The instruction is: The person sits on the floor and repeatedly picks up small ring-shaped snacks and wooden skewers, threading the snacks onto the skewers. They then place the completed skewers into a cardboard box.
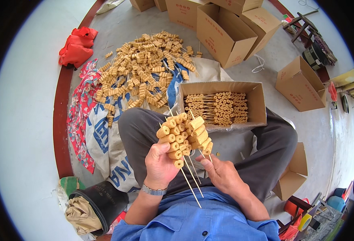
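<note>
Wrapped around a bundle of skewers (178, 138) is my left hand (159, 165), closed, with a metal watch on its wrist. The skewers carry tan, hollow rolls that look like dried tofu skin, and their bare sticks point down toward my lap. My right hand (222, 173) is closed on the thin sticks below another skewered row of rolls (200, 135), which stands against the bundle's right side. Just beyond my hands, between my legs, an open cardboard box (256, 99) holds many such skewers packed in layers, sticks to the left.
A large heap of loose skewers (145, 68) lies on a printed sack sheet (108, 138) at the far left. Several open cardboard boxes (217, 38) stand at the back, with another box (299, 86) at right. A black bucket (110, 201) is near my left elbow.
</note>
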`<state>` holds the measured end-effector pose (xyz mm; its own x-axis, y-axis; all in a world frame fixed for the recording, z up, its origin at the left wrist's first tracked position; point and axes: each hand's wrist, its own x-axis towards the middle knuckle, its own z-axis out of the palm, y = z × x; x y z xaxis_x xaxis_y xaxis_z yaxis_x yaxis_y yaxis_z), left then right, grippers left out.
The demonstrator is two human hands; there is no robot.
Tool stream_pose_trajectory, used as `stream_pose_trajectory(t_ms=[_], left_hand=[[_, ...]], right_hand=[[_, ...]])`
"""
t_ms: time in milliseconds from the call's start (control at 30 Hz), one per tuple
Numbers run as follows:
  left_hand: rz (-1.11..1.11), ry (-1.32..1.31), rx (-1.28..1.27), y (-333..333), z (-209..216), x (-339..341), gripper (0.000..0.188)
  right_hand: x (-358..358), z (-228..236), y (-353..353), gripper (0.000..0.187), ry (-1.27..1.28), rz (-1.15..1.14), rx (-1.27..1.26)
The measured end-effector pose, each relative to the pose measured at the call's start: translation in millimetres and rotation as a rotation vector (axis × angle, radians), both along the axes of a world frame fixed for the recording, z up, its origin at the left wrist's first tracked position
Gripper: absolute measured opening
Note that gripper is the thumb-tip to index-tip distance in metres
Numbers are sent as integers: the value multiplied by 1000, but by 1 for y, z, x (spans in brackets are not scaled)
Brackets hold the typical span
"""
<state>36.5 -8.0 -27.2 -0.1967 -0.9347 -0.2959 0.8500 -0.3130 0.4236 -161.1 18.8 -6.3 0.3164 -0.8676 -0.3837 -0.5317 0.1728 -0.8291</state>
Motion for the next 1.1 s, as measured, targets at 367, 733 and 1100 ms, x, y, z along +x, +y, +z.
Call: stream_pose_trajectory(t_ms=[367, 733, 1100], left_hand=[[-61, 56, -85, -6, -6, -2, 69], [-116, 8, -42, 0, -4, -7, 79], [-49, 18, 3, 3, -12, -5, 76]], right_hand=[[3, -13, 8, 32, 37, -56, -74], [4, -19, -5, 25, 489, -16, -334], [8, -10, -7, 29, 338, 161, -235]])
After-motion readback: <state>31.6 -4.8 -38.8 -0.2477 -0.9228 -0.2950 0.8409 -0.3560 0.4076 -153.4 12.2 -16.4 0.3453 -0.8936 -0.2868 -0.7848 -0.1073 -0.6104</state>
